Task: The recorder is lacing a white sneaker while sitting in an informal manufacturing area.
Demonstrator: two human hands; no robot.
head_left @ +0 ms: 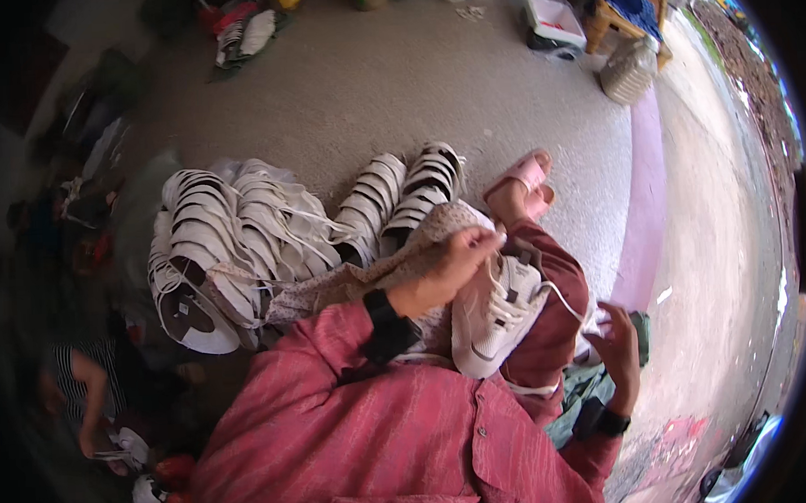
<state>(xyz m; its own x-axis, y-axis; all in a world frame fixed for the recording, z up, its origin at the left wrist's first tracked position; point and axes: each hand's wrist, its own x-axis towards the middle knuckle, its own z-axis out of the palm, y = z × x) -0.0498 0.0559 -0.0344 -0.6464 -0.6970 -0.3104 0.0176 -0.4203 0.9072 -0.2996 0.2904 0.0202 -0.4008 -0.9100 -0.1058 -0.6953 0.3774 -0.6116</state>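
A white sneaker (497,315) lies across my lap, toe toward me, with its laces partly threaded through the eyelets. Beside its ankle opening, my left hand (453,265) is closed in a pinch on one lace, of which only a short piece shows at the fingertips. Farther right, my right hand (617,343) is closed on the other shoelace (562,297), which runs from the eyelets over my knee. Some white material at those fingers is too blurred to make out. Patterned cloth (333,286) covers part of my lap under the shoe.
Nested rows of white sneakers (205,215) stand on the floor at left, with more stacked shoes (374,199) ahead. Another person's arm (92,391) is at lower left, near a white shoe. A white basin (555,20), plastic jug (629,71) and wooden chair (622,17) are far right.
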